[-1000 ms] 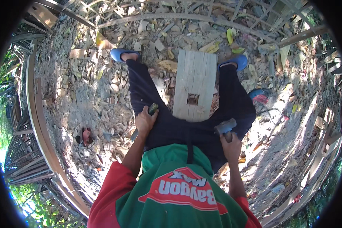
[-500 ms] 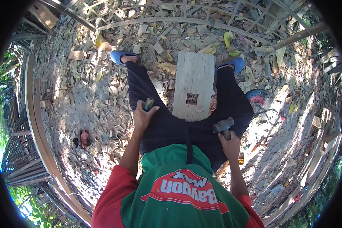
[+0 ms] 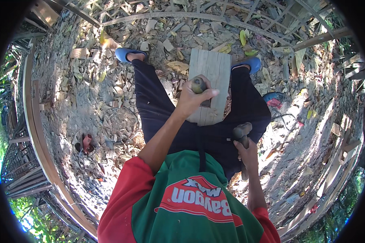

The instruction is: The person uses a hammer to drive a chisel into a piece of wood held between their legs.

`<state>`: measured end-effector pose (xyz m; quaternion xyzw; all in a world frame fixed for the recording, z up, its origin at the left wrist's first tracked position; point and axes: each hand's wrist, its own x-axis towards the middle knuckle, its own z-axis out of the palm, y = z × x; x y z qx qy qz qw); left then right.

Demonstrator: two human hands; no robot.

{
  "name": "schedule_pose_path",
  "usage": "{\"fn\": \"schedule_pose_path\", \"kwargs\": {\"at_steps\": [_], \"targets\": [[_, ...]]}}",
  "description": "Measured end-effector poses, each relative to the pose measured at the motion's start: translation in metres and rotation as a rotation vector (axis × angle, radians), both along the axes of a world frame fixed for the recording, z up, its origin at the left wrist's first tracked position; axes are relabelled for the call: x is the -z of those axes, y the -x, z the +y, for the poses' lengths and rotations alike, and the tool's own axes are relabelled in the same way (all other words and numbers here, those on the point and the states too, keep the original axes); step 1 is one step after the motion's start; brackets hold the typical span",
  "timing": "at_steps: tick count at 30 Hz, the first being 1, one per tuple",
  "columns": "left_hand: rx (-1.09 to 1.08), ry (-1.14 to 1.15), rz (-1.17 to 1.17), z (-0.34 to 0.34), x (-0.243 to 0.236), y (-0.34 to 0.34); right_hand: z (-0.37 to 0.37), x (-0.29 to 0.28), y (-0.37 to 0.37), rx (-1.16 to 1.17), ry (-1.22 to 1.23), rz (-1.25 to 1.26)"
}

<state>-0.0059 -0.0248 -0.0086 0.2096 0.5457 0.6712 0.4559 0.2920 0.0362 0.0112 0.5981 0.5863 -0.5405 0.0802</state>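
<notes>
My left hand point(image 3: 190, 100) is wrapped around an upright chisel point(image 3: 198, 84) above the wooden plank point(image 3: 211, 65). Only the round, worn end of its handle shows; the blade is hidden under the hand. A square hole point(image 3: 206, 103) is cut in the plank, and my fingers partly cover it. The plank lies between my legs, its near end against my dark trousers. In my right hand point(image 3: 248, 152) is a hammer point(image 3: 243, 131), gripped by its handle close to the dark metal head. That hand is over my right thigh, apart from the plank.
Dry leaves and wood chips point(image 3: 117, 91) litter the ground. A wooden slat frame point(image 3: 198, 15) curves across the far side. Long timber point(image 3: 31, 101) runs along the left. A red-and-black object point(image 3: 87, 143) lies left of me, and a dark cord point(image 3: 290, 119) lies at the right.
My left hand has moved right with the chisel, from over my left thigh to above the plank's hole. The hammer has tilted in my right hand, which has shifted little.
</notes>
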Motion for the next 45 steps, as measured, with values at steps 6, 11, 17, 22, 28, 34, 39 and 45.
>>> {"fn": "schedule_pose_path", "kwargs": {"at_steps": [6,11,17,22,28,34,39,45], "targets": [[-0.039,0.008,0.054,-0.004,0.015,-0.013,0.026,-0.036,0.034,0.053,-0.022,0.239],[0.054,0.142,0.116,0.003,0.011,-0.018,0.057,-0.120,0.095,0.023,-0.209,0.459],[-0.017,0.092,0.272,0.012,0.008,-0.027,0.056,-0.141,0.139,-0.355,-0.723,0.569],[-0.107,-0.102,0.229,0.022,-0.006,-0.042,0.061,-0.073,0.141,-0.711,-0.515,0.156],[0.111,0.134,0.374,-0.001,0.014,-0.044,0.065,-0.194,0.118,-0.147,-0.486,0.475],[0.040,0.011,0.300,-0.012,0.008,-0.044,0.075,-0.229,0.111,-0.126,-0.635,1.156],[-0.092,-0.113,0.419,-0.024,0.042,-0.087,0.017,-0.056,0.101,-0.534,-0.607,0.288],[0.060,-0.037,0.346,-0.008,0.038,-0.055,0.037,-0.224,0.109,-0.037,-0.733,0.564]]}}
